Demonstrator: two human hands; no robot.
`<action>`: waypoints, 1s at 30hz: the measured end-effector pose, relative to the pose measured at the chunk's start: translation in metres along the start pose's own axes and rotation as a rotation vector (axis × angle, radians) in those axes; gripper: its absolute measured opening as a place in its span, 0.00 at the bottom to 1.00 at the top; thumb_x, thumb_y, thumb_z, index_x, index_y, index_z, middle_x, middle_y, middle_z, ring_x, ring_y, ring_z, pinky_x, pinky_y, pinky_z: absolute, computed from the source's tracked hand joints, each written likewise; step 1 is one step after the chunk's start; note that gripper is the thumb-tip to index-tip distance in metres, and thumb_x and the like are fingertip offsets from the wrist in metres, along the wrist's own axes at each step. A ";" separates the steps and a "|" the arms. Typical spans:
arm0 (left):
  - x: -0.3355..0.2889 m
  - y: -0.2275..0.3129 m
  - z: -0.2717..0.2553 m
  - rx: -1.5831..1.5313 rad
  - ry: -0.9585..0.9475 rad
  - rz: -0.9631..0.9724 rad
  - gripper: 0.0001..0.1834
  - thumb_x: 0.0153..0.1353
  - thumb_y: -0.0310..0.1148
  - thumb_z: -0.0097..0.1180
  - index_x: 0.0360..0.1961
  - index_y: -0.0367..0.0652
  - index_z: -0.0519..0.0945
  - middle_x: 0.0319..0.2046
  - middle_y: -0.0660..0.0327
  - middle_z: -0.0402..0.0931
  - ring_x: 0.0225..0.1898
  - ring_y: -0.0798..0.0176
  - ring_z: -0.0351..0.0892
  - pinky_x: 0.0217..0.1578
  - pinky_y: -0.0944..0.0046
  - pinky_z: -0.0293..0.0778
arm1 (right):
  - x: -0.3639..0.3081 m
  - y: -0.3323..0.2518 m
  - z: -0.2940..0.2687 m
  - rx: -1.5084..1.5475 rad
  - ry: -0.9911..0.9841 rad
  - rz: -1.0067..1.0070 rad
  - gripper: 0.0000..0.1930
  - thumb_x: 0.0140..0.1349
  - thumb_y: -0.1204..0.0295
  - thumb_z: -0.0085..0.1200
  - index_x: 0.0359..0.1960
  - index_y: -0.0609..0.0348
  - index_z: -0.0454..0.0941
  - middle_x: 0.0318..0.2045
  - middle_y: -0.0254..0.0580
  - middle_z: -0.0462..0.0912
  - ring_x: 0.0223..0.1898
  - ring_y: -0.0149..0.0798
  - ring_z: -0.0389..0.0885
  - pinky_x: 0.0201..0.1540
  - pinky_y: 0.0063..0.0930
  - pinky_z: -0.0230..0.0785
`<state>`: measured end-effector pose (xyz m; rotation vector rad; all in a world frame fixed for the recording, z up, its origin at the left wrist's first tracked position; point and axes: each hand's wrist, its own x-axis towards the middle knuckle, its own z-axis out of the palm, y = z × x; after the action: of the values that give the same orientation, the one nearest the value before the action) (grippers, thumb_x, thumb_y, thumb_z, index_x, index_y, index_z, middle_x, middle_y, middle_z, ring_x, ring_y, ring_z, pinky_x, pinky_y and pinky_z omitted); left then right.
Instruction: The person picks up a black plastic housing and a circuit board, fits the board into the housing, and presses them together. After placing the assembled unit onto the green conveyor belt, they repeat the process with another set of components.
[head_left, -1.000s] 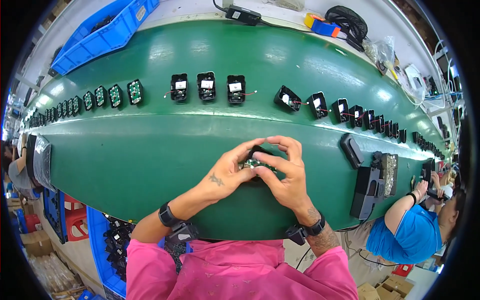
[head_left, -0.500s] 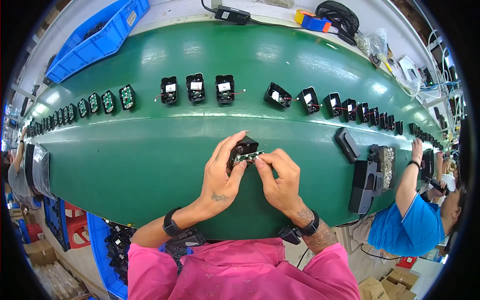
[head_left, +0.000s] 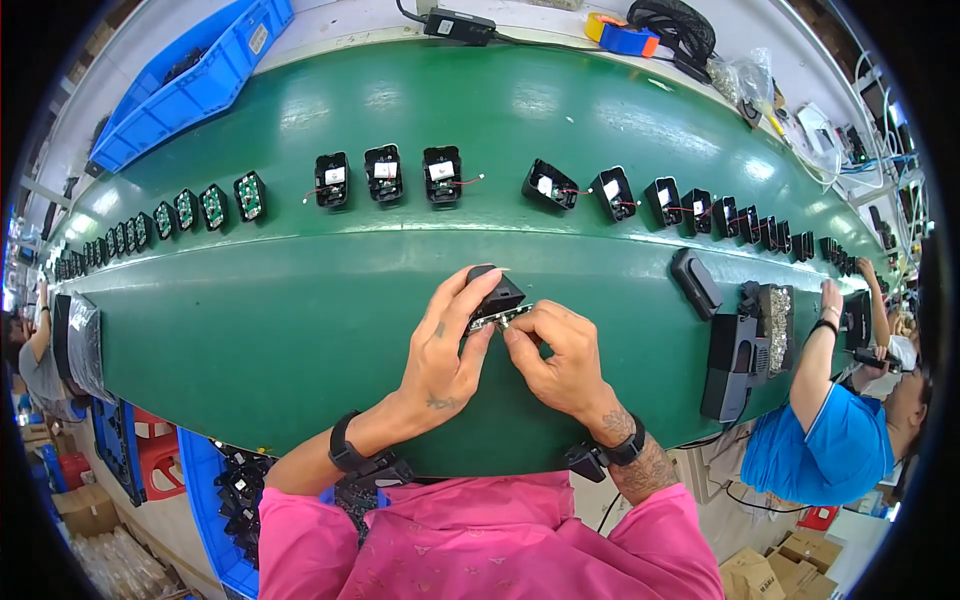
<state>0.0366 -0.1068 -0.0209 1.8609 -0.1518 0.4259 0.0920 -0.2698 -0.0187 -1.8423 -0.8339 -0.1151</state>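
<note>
Over the near middle of the green table, my left hand (head_left: 437, 350) is wrapped round a small black plastic housing (head_left: 502, 293), its fingers across the far side. A narrow circuit board (head_left: 484, 321) with pale parts lies along the housing's near edge, by my left thumb. My right hand (head_left: 560, 358) is closed in a pinch at the board's right part, on what looks like a small pale connector. The fingertips hide most of it. Farther back stand open black housings (head_left: 440, 175) with white pieces and red wires inside.
To the left runs a row of housings with green boards (head_left: 249, 196). A blue bin (head_left: 190, 90) stands far left. At right are a black device (head_left: 696, 283), a grey unit (head_left: 730, 368) and a tray of small metal parts (head_left: 775, 335). A co-worker in a blue shirt (head_left: 825, 445) sits at right.
The housing has been tipped in my left hand, so its outer side now shows more than its hollow. My right fingers have shifted slightly left and down along the board.
</note>
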 end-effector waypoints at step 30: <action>0.005 -0.006 0.015 -0.344 0.095 -0.272 0.27 0.65 0.20 0.54 0.64 0.34 0.62 0.58 0.46 0.69 0.47 0.61 0.81 0.44 0.63 0.84 | -0.002 0.001 0.000 -0.021 0.278 0.170 0.08 0.64 0.74 0.59 0.38 0.66 0.76 0.24 0.37 0.77 0.22 0.27 0.74 0.27 0.24 0.68</action>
<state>0.0465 -0.1181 -0.0287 1.4932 0.0889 0.2784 0.0912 -0.2709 -0.0208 -1.8563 -0.4829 -0.2660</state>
